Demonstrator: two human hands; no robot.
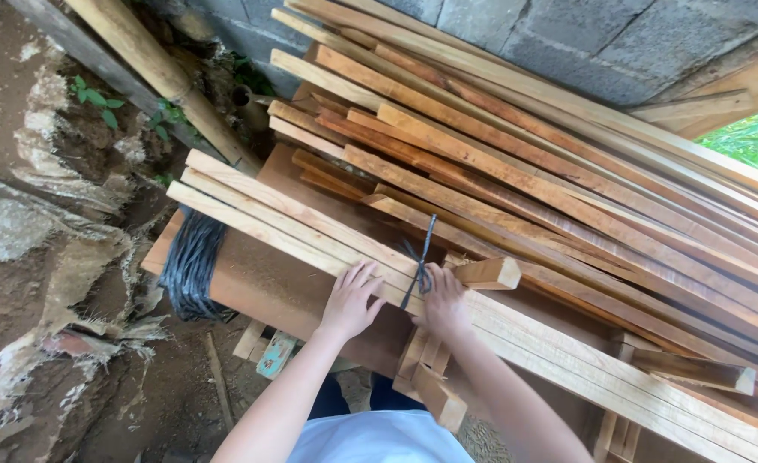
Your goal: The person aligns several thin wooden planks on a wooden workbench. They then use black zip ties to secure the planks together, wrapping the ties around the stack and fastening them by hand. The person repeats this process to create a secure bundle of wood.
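Both hands' fingers [357,279] spread flat on bundled wooden slats [293,225].

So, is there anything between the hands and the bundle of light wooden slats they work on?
Nothing visible. The left hand lies flat on the bundle of light slats, and the right hand is at the dark cord tied around it. A short wood block sits just beside the right hand, not between.

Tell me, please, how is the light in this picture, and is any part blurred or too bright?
In the head view, soft even daylight falls on the wooden slats, with no hard shadows; the greenery at the upper right is overexposed; the left hand, right hand and black cord look reasonably sharp; the edges bend slightly.
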